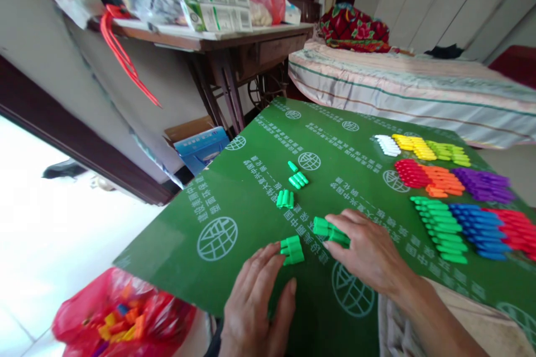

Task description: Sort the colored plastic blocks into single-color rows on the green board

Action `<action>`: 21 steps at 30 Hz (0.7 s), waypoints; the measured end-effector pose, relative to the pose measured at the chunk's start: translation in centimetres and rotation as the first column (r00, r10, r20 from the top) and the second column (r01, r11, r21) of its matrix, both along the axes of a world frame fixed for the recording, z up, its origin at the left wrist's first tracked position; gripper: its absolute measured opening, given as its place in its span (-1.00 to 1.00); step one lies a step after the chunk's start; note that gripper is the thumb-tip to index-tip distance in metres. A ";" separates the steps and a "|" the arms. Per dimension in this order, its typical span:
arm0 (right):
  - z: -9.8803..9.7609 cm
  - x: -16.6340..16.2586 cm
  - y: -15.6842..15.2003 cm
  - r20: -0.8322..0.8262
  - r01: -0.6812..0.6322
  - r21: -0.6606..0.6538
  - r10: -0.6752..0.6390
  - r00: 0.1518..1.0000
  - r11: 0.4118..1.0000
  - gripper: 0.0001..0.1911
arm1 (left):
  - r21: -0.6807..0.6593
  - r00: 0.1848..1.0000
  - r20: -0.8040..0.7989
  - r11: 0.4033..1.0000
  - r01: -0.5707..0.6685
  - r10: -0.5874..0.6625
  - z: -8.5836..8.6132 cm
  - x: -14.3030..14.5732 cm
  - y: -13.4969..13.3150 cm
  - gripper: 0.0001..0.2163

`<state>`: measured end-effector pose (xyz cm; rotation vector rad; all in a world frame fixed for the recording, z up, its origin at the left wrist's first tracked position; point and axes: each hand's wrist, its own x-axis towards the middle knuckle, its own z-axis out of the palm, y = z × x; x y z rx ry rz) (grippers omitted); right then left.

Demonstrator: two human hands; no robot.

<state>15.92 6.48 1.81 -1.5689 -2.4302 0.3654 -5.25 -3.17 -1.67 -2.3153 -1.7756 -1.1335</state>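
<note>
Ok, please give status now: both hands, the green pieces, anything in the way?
Left hand flat, fingertips touching one green bundle. Right hand palm down over a second green bundle. Two smaller green clusters lie beyond, apart from both hands.

We saw a striped bed (pixel 410 89) with a red floral bundle (pixel 354 28) on it, a wooden table (pixel 268 47) bearing white-and-green boxes (pixel 213 0), a blue carton (pixel 201 148) beneath it, and a red plastic bag (pixel 163 307) of coloured pieces on the floor.

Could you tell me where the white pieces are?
In the head view, the white pieces lie far right on the green board, directly left of the yellow pieces.
</note>
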 end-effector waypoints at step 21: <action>-3.3 8.4 -4.6 -0.192 0.551 0.072 -0.530 0.826 0.832 -0.56 | -0.613 0.985 0.151 0.774 0.158 -0.082 2.2 8.2 8.7 -0.75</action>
